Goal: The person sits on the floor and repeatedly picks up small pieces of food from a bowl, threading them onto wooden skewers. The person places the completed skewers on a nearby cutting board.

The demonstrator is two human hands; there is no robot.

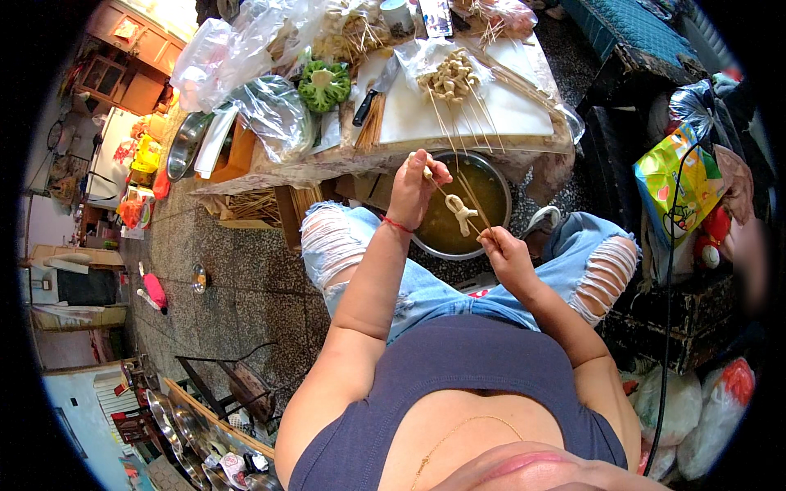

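Note:
My left hand [416,190], with a red cord at the wrist, pinches a small pale piece at the upper end of a thin wooden skewer. Threaded lower on that skewer is a pale knotted strip of food [461,213] that looks like a tofu knot. Closed around the lower ends of this and other thin sticks [473,195] is my right hand [508,255]. Beneath both hands stands a metal basin [508,204] of yellowish liquid. On the table, a heap of similar pale knots [455,75] sits on a clear bag, with loaded skewers pointing toward me.
A white cutting board [403,119] lies under the heap. Left of it are a black-handled knife [365,110], bare skewers [371,129], a green broccoli-like head [324,85] and plastic bags [274,114]. A black box [684,315] and a colourful bag [675,184] stand at my right.

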